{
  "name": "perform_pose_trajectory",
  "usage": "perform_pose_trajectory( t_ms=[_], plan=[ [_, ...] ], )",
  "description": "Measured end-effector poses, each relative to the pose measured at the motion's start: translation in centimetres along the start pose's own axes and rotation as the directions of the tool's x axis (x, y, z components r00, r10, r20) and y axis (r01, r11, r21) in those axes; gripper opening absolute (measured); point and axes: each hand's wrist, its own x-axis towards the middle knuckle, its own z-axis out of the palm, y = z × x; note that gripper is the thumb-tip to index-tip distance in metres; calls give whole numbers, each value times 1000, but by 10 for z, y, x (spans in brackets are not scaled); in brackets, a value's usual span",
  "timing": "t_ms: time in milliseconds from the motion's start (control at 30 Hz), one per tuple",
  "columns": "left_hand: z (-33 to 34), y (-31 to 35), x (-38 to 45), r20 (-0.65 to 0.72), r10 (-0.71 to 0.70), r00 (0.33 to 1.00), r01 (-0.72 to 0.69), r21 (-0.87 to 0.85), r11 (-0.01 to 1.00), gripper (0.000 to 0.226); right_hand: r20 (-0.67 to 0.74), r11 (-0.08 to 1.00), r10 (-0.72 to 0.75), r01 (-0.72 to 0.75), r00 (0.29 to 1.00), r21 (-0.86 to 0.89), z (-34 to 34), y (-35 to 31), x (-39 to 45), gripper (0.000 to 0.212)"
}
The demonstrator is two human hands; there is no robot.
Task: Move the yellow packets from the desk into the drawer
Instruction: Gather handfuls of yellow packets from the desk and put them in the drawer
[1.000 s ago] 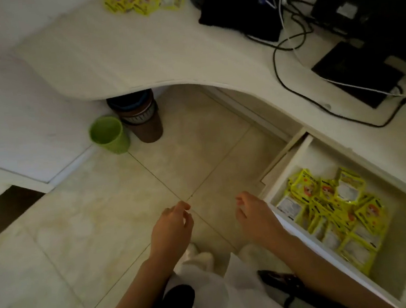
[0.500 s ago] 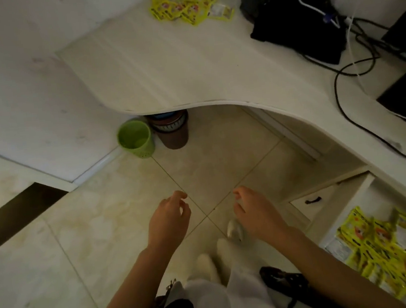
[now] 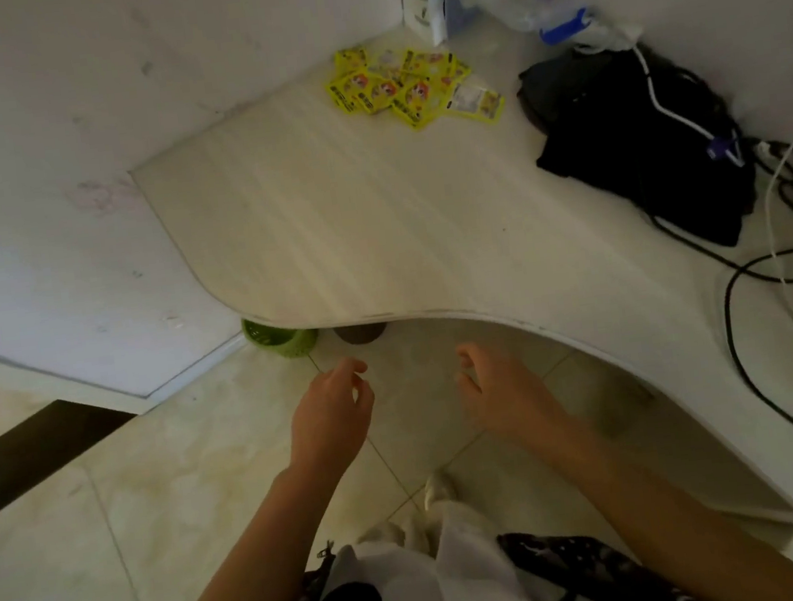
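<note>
Swung up from drawer to packets (image 3: 412,86) at top of worktop (image 3: 377,233); hands (image 3: 331,414) (image 3: 499,395) loosely curled, empty, nearing for next grab.

Two hands, one heap of packets on a corner desk

One left hand (image 3: 331,419) and one right hand (image 3: 499,395); roughly eight overlapping yellow packets (image 3: 409,86) at 12 o'clock, exact count unclear; one black bag (image 3: 639,149) at 2 o'clock; one green basket (image 3: 280,340), one brown pot (image 3: 358,333) under the desk (image 3: 352,236).
</note>
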Motion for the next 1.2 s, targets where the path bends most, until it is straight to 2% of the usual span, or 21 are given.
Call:
perform_pose_trajectory(
  t_ms=[167, 400, 800, 967, 1200],
  plan=[
    [-9, 15, 60, 8, 16, 1000, -16, -18, 1000, 23, -16, 998, -43, 42, 999, -43, -35, -4, 64, 35],
    [-19, 17, 164, 31, 54, 998, -53, -18, 998, 22, -62, 998, -35, 32, 997, -48, -68, -20, 147, 36],
    [-40, 12, 322, 152, 155, 976, -161, 26, 987, 22, -113, 993, 120, -120, 986, 10, -97, -37, 260, 34],
    [-44, 22, 368, 185, 184, 965, -191, 19, 981, 23, -96, 990, 137, -139, 986, -11, -113, -31, 299, 34],
    [-40, 48, 441, 205, 122, 971, -137, 65, 988, 25, -93, 992, 106, -112, 990, -59, -148, -15, 366, 35]
  ],
)
